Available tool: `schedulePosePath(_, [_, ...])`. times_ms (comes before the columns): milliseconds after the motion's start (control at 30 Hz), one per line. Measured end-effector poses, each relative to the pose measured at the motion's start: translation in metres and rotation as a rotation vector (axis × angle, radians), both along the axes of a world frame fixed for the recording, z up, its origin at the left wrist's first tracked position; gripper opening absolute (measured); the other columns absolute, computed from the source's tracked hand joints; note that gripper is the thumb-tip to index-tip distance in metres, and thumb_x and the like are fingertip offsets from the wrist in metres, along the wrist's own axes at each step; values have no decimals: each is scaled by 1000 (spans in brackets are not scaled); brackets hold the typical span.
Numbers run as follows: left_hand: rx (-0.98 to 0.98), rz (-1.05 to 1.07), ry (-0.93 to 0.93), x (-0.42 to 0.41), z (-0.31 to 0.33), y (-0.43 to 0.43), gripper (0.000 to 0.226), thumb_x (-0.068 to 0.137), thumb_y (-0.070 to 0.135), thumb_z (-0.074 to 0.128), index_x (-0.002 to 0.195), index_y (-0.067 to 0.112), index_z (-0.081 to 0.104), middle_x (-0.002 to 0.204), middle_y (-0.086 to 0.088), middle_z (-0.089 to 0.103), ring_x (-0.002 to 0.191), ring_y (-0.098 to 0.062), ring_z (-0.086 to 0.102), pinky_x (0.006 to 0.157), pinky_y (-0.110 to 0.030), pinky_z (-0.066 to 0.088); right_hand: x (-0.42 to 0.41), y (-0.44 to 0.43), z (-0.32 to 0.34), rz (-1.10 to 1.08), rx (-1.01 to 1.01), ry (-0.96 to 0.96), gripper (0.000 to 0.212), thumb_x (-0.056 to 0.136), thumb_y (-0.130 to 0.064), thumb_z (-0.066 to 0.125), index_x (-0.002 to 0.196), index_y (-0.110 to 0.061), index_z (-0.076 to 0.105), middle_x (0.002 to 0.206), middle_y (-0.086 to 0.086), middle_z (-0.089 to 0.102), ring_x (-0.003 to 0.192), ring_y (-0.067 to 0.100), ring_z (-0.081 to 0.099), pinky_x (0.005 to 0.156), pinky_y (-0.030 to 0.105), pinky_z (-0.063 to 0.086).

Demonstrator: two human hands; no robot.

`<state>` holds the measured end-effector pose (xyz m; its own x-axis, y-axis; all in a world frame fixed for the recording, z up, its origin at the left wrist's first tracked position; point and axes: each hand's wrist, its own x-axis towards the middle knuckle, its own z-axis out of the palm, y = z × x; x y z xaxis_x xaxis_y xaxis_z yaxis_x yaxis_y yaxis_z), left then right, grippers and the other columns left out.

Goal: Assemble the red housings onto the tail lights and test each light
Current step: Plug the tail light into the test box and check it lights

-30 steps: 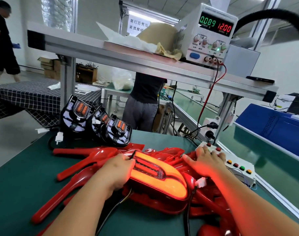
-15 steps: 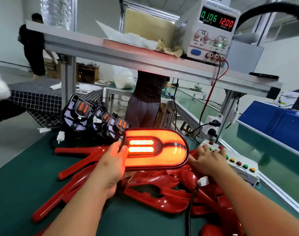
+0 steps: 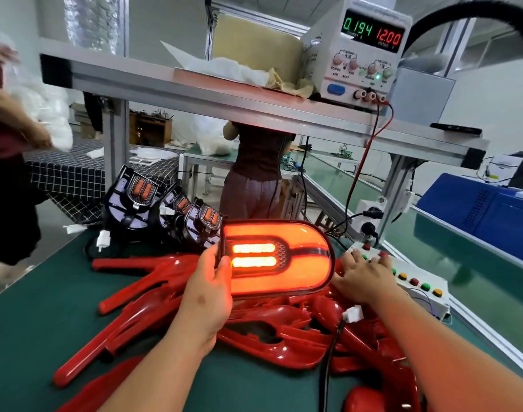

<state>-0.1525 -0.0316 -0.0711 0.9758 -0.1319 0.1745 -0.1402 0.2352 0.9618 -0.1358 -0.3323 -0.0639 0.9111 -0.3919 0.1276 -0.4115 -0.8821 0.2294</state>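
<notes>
**Q:** How many tail lights appeared, and where?

**A:** Four. One lit tail light (image 3: 279,258) was held with its lens toward the camera, over the heap of red housings (image 3: 153,310). Two bright bars glowed one above the other in its centre. Three bare tail lights (image 3: 138,200) stood in an overlapping row at the back of the green surface (image 3: 31,322), well apart from both grips.

**Q:** What was the state of each grip?

**A:** The left grip (image 3: 208,292) was curled round the left end of the lit tail light, thumb across the lens face. The right grip (image 3: 364,278) held nothing. Its fingers were spread, with the fingertips resting on the button box (image 3: 414,295) at the right edge of the surface.

**Q:** Could the housings be counted?

**A:** No. They overlapped too closely. One white connector (image 3: 353,314) lay on the heap, just beside the right wrist.

**Q:** And the instruments?

**A:** One power supply (image 3: 337,72) stood on the shelf (image 3: 194,90). It showed two readouts, 0.194 in green and 12.00 in red. Two leads, one red and one black, ran down from it. Two other persons were visible beyond the surface.
</notes>
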Motion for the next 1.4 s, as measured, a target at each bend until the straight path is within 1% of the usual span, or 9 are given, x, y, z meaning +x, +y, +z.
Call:
schedulePosePath(167, [10,-6,-21,0,-3,-3,30,106,24,36,116,45,55,121,1,65,113,-20,63,99,-51,50,-3,2,6,-18,77,-17,114,58,-87,-8,141,-22,35,153,6,34,136,38,36,111,54,14])
schedulePosePath(267, [28,-11,-6,2,-7,-4,33,106,28,36,135,38,45,132,2,57,122,-20,56,104,-51,46,-10,0,10,-9,114,-64,95,77,-84,8,141,-20,37,156,5,29,139,33,33,113,56,12])
schedulePosePath(367, [40,-13,0,1,-7,-3,26,106,30,34,117,51,45,122,11,58,116,-16,57,100,-49,49,-26,-6,14,-67,131,-147,94,83,-81,13,145,-15,33,160,9,22,146,26,21,115,56,5])
schedulePosePath(467, [33,6,10,4,-9,-2,27,106,30,34,124,46,46,119,11,58,111,-15,60,94,-47,54,-49,-13,16,-233,113,-220,106,75,-86,4,141,-11,39,151,15,35,143,30,25,115,54,7])
schedulePosePath(633, [25,21,28,6,-11,-1,28,106,30,33,114,51,49,113,14,60,98,-4,63,71,-27,55,-79,-27,7,-386,139,-150,108,76,-88,7,141,-9,42,153,19,34,146,32,17,116,52,3])
schedulePosePath(800, [9,18,23,5,-8,-2,31,107,25,34,105,47,55,112,5,67,100,-16,67,71,-33,54,-84,-32,2,-354,88,-112,107,77,-86,5,142,-8,40,153,14,36,148,28,15,117,52,1])
schedulePosePath(1167, [4,-13,-11,6,-9,1,32,107,24,33,103,46,55,113,1,68,105,-20,67,84,-40,55,-84,-30,1,-339,47,-83,107,77,-87,6,143,-10,39,152,16,36,147,28,17,117,51,-4])
schedulePosePath(1333, [13,-4,-19,7,-11,1,33,107,25,34,102,50,55,113,3,68,102,-17,67,73,-32,55,-85,-29,1,-342,53,-85,107,77,-87,5,145,-10,37,154,16,32,148,28,14,116,51,-6])
schedulePosePath(1400, [10,-4,-18,8,-11,0,34,107,25,34,100,51,56,113,3,68,104,-19,67,77,-36,56,-85,-30,0,-340,56,-89,107,77,-87,5,145,-11,36,155,16,32,148,28,14,116,51,-6])
